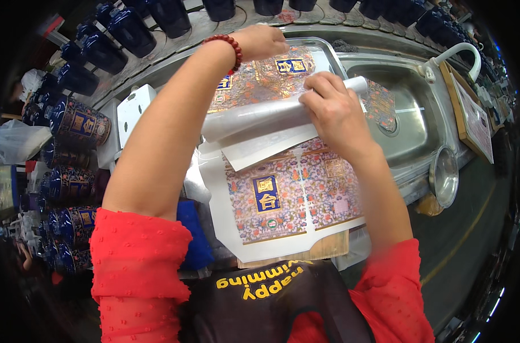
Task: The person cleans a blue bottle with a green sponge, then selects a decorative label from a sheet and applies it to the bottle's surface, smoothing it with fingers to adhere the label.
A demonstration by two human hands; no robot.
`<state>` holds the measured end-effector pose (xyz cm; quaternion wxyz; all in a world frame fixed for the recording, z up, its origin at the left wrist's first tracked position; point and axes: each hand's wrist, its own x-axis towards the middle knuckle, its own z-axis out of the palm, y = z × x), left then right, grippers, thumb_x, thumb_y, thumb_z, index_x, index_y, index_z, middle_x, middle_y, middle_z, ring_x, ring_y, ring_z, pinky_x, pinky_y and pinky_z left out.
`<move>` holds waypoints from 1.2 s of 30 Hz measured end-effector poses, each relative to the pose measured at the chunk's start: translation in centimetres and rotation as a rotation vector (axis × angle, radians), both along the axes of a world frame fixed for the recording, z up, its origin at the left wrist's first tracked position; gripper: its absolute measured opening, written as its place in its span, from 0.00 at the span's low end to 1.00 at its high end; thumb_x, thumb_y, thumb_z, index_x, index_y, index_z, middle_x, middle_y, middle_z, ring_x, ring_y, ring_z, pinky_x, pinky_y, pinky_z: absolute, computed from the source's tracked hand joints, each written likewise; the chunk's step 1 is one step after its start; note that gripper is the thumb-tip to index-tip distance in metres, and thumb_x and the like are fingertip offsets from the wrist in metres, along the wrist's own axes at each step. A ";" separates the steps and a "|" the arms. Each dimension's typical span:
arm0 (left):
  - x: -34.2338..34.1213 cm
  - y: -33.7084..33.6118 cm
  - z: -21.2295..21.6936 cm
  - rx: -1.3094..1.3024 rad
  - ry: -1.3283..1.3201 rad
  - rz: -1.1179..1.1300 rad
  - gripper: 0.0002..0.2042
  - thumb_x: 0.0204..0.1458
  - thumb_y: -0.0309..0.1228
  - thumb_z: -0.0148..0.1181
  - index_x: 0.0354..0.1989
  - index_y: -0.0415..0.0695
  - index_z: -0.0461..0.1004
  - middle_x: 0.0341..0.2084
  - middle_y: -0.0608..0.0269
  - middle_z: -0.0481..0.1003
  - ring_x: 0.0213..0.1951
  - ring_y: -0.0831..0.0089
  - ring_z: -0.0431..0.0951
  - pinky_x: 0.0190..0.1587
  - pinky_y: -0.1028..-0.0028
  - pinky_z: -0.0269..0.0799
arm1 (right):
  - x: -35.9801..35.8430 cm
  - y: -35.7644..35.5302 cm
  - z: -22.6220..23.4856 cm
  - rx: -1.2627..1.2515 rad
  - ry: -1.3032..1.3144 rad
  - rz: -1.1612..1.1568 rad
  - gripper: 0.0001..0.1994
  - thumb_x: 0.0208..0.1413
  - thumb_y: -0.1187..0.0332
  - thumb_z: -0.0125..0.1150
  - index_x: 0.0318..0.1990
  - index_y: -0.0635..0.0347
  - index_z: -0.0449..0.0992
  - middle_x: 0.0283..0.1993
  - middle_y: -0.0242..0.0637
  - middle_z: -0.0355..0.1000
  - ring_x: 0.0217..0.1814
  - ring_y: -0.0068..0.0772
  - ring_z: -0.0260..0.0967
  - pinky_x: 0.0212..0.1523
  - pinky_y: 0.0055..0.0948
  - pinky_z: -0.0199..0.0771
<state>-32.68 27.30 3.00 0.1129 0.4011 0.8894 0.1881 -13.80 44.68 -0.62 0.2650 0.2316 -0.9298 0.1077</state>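
Observation:
My right hand [334,108] grips the rolled upper edge of a white, partly see-through sheet [254,117], which curls across a metal tray. In the tray [323,43] lies a patterned decal sheet [257,74] with blue and gold labels, looking wet and wrinkled. Over the tray's far side is my left hand [263,43], its fingers curled together; whatever they may hold is hidden. Nearer me, printed decal sheets [268,203] with a floral pattern on white paper are stacked on a wooden board [328,247]. A patterned piece [380,106] hangs into the sink beside my right hand.
The steel sink [414,123] is at right, with a white faucet [460,54], a metal bowl [444,177] and a framed panel [468,111]. Dark blue jars [128,33] line a slatted conveyor [242,17] behind. Patterned jars [80,121] stand at left beside a white box [135,110].

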 end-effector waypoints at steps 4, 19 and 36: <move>1.1 -3.1 5.2 0.045 0.194 0.100 0.20 0.63 0.44 0.54 0.52 0.41 0.80 0.43 0.45 0.81 0.48 0.52 0.81 0.55 0.61 0.75 | -5.5 -1.2 0.8 -0.012 0.046 -0.141 0.09 0.52 0.75 0.59 0.41 0.57 0.78 0.51 0.34 0.74 0.61 0.40 0.69 0.45 0.43 0.77; 10.2 -12.7 3.4 -0.550 -0.051 0.133 0.21 0.55 0.31 0.58 0.58 0.39 0.71 0.48 0.41 0.78 0.53 0.48 0.78 0.57 0.59 0.72 | -1.5 7.7 -2.6 0.132 -0.399 -0.592 0.20 0.58 0.71 0.59 0.59 0.57 0.77 0.67 0.43 0.66 0.67 0.51 0.64 0.63 0.48 0.72; 8.5 -10.8 -0.9 0.179 -0.750 0.874 0.33 0.58 0.38 0.64 0.70 0.42 0.58 0.61 0.47 0.66 0.51 0.58 0.77 0.50 0.61 0.79 | -3.2 10.3 -4.6 0.000 -0.425 -0.412 0.26 0.56 0.67 0.65 0.62 0.66 0.73 0.64 0.55 0.68 0.64 0.60 0.67 0.65 0.46 0.67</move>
